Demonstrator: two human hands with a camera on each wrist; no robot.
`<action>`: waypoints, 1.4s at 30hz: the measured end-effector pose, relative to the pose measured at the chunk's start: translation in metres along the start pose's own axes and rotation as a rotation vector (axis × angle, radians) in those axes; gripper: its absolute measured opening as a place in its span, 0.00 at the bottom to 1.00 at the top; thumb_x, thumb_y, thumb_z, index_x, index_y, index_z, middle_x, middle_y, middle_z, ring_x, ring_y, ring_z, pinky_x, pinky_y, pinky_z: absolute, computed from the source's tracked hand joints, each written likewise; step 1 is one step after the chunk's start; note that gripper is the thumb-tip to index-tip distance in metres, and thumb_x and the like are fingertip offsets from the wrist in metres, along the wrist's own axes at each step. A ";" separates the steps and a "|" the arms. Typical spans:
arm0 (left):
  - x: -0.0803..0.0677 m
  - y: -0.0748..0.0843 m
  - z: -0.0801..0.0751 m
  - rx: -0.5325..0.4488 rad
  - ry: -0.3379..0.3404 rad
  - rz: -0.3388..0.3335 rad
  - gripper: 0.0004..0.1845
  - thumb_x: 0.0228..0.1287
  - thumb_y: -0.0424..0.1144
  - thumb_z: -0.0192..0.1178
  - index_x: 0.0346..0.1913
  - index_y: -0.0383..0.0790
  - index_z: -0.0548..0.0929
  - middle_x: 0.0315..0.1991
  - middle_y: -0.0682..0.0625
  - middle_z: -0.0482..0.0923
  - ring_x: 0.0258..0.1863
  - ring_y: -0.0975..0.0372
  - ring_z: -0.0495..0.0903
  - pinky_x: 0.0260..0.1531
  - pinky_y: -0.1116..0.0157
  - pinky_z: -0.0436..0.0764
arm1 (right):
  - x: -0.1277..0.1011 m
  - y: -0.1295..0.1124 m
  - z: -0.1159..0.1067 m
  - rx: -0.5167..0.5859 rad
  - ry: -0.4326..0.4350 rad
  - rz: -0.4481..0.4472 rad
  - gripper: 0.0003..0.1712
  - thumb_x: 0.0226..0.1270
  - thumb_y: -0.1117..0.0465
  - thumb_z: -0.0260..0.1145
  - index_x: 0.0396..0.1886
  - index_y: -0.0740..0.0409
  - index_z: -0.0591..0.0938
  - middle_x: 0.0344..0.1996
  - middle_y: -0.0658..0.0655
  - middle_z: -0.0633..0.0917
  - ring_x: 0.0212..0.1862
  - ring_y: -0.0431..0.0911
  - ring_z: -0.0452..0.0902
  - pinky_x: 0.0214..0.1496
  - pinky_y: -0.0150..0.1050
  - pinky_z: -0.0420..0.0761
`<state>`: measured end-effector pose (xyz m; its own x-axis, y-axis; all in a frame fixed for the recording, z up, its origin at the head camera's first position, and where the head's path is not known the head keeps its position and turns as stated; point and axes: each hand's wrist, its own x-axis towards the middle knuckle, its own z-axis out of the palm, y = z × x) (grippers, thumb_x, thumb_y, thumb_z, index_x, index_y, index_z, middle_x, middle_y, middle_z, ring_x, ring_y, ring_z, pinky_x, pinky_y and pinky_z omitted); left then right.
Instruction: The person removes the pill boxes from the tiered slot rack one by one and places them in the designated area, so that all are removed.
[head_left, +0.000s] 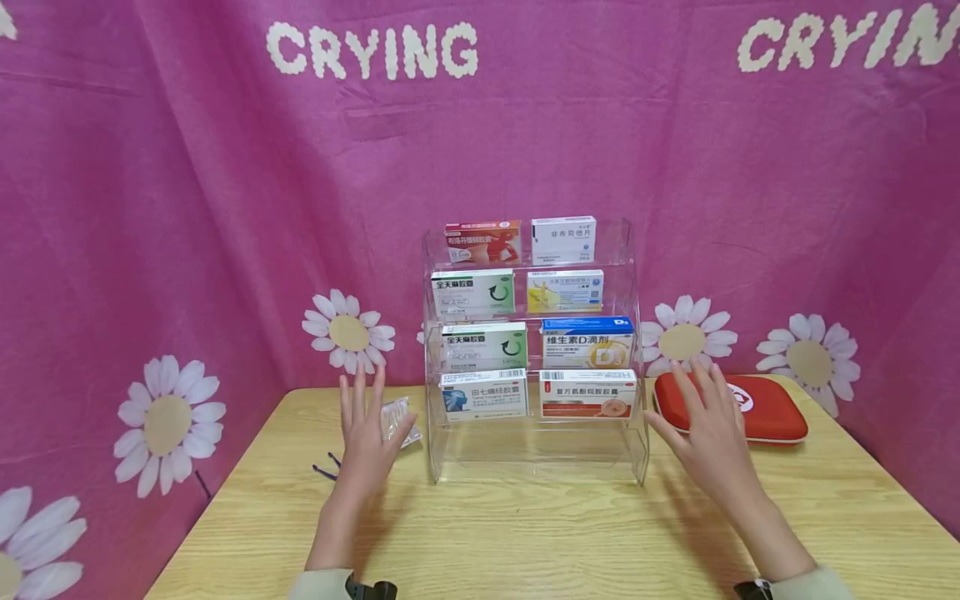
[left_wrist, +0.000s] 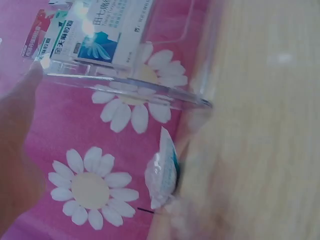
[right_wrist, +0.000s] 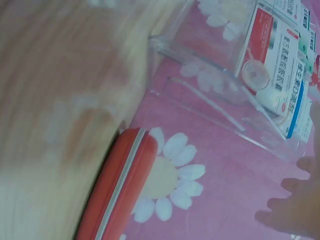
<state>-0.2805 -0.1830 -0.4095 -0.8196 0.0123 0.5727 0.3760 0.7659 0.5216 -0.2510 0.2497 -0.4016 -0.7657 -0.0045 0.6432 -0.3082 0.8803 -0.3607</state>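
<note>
I'm holding my left hand [head_left: 365,433] spread | my right hand [head_left: 705,425] spread | both flanking the acrylic rack [head_left: 534,442], gripping nothing.

Rack [head_left: 534,450]: mid-desk [head_left: 525,542], boxes on its tiers
Left of rack: packet [head_left: 395,419]
Right of rack: pouch [head_left: 757,408]

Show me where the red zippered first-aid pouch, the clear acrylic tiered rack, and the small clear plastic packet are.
red zippered first-aid pouch [head_left: 772,410]: head view, its top face.
clear acrylic tiered rack [head_left: 639,450]: head view, its right side wall.
small clear plastic packet [left_wrist: 162,175]: left wrist view, its middle.
</note>
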 end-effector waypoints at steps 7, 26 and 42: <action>0.019 0.010 -0.001 -0.201 0.156 0.070 0.44 0.59 0.35 0.69 0.76 0.43 0.58 0.78 0.41 0.51 0.77 0.43 0.52 0.74 0.38 0.58 | 0.013 -0.012 0.008 0.077 0.184 -0.163 0.48 0.46 0.65 0.78 0.70 0.61 0.69 0.66 0.70 0.72 0.66 0.67 0.64 0.77 0.59 0.62; 0.061 0.013 0.004 -0.312 0.068 0.003 0.37 0.56 0.36 0.71 0.70 0.42 0.70 0.69 0.40 0.70 0.65 0.45 0.74 0.68 0.51 0.74 | 0.029 -0.025 0.025 0.104 0.178 -0.203 0.32 0.49 0.71 0.76 0.57 0.69 0.79 0.49 0.68 0.84 0.50 0.60 0.76 0.55 0.54 0.79; 0.070 0.012 0.010 -0.330 -0.058 0.047 0.30 0.59 0.34 0.68 0.66 0.40 0.74 0.66 0.42 0.75 0.66 0.49 0.74 0.64 0.57 0.78 | 0.035 -0.029 0.032 0.006 0.114 -0.159 0.15 0.55 0.72 0.71 0.43 0.68 0.81 0.42 0.66 0.83 0.45 0.59 0.75 0.45 0.56 0.84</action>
<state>-0.3374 -0.1671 -0.3696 -0.8177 0.0864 0.5691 0.5258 0.5145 0.6774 -0.2865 0.2092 -0.3904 -0.6384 -0.0897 0.7645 -0.4242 0.8697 -0.2522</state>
